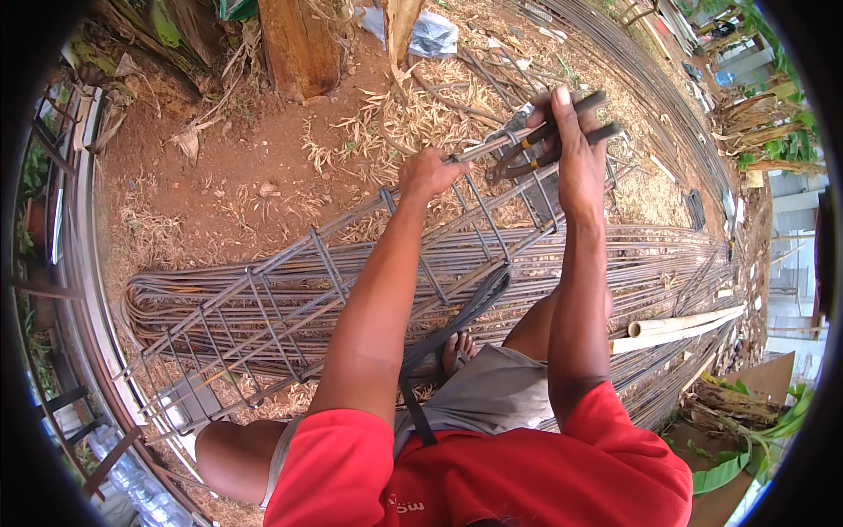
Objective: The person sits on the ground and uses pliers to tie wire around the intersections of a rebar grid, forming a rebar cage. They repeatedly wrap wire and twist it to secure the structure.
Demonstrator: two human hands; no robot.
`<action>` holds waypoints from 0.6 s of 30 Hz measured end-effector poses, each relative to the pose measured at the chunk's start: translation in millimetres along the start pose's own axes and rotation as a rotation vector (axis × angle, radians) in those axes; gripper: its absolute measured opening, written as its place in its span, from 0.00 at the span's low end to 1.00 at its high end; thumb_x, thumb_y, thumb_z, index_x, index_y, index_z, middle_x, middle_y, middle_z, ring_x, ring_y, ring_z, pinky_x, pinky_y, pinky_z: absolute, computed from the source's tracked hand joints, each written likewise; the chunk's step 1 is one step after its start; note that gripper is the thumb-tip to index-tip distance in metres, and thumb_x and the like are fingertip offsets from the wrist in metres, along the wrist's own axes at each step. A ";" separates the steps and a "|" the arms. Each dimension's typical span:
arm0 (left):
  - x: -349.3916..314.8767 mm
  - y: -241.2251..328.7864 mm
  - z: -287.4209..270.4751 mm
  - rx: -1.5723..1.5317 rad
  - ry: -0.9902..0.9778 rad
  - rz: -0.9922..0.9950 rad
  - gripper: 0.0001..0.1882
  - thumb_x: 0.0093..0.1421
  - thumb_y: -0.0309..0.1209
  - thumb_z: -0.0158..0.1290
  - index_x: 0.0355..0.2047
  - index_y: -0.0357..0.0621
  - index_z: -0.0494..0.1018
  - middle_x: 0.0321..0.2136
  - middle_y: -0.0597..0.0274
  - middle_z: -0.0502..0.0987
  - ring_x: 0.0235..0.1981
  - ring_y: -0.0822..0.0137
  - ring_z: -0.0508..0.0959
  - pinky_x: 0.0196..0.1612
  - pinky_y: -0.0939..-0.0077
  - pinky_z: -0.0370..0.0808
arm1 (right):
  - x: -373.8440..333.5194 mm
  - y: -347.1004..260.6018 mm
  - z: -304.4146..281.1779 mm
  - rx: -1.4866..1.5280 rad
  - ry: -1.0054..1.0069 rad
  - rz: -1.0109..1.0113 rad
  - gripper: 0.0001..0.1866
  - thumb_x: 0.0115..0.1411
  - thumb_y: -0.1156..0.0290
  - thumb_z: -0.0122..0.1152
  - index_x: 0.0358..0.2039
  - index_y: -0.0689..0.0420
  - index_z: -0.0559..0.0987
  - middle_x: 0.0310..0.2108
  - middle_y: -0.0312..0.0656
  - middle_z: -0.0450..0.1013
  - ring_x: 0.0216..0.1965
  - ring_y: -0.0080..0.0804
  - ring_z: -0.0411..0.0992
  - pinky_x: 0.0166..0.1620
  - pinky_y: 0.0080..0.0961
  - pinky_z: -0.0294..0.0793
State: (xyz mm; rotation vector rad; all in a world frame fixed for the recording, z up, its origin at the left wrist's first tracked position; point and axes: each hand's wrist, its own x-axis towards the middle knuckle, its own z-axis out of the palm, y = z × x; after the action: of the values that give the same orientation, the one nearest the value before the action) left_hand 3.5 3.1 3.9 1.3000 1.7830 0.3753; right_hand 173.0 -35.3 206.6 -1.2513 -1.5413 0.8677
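A long rebar cage (328, 261) of thin bars and square stirrups slants across in front of me, from low left to upper right. My left hand (430, 174) is closed around a bar near its upper end. My right hand (577, 145), just to the right, grips pincers (604, 133) with black handles and yellow bands. Their jaws point left, beside the cage's top bar; whether they bite anything, I cannot tell. A dark looped bundle of thin wire (486, 297) lies against the cage below my hands.
Long bent rebar rods (219, 294) lie stacked on the ground beneath the cage. A tree trunk (300, 53) stands at the far side, with a clear plastic bag (430, 37) nearby. Bamboo poles (676, 328) lie at the right. Plastic bottles (132, 483) sit at lower left.
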 end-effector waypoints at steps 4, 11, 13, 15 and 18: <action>-3.2 2.6 -5.6 -0.003 -0.034 0.012 0.34 0.55 0.68 0.67 0.42 0.50 0.86 0.41 0.56 0.88 0.44 0.56 0.86 0.46 0.56 0.78 | 64.5 -1.7 27.7 0.060 -0.178 -0.017 0.23 0.75 0.50 0.61 0.52 0.60 0.81 0.44 0.42 0.86 0.33 0.24 0.76 0.40 0.27 0.77; -6.9 1.8 -5.9 0.006 -0.016 0.002 0.33 0.54 0.68 0.67 0.40 0.51 0.87 0.42 0.55 0.88 0.45 0.54 0.87 0.47 0.55 0.80 | 121.8 40.6 95.1 0.063 -0.351 0.216 0.28 0.75 0.67 0.60 0.69 0.66 0.67 0.55 0.53 0.78 0.46 0.40 0.84 0.41 0.35 0.91; -6.7 1.1 -5.2 0.005 0.007 0.003 0.33 0.54 0.67 0.67 0.41 0.51 0.87 0.44 0.54 0.88 0.47 0.53 0.86 0.49 0.54 0.80 | 130.6 51.9 105.3 0.035 -0.365 0.267 0.31 0.74 0.70 0.59 0.72 0.66 0.64 0.58 0.54 0.75 0.48 0.42 0.83 0.42 0.36 0.92; -7.1 0.4 -5.7 0.000 0.009 0.006 0.32 0.55 0.66 0.67 0.43 0.51 0.87 0.45 0.53 0.88 0.50 0.52 0.86 0.52 0.53 0.80 | 135.6 61.7 110.9 0.005 -0.353 0.329 0.28 0.73 0.73 0.58 0.71 0.66 0.65 0.59 0.53 0.73 0.51 0.42 0.82 0.43 0.39 0.93; -9.0 -0.1 -7.5 -0.004 -0.009 0.014 0.32 0.55 0.65 0.67 0.44 0.52 0.87 0.47 0.52 0.88 0.52 0.52 0.86 0.54 0.53 0.80 | 138.4 73.3 116.2 -0.017 -0.371 0.407 0.24 0.73 0.72 0.58 0.66 0.66 0.69 0.59 0.53 0.72 0.50 0.43 0.82 0.42 0.41 0.93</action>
State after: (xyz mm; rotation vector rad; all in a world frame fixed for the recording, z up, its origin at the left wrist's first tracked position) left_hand -1.8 -3.2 12.4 1.3101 1.7650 0.3800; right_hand 79.7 120.0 134.4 -1.5066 -1.6012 1.4158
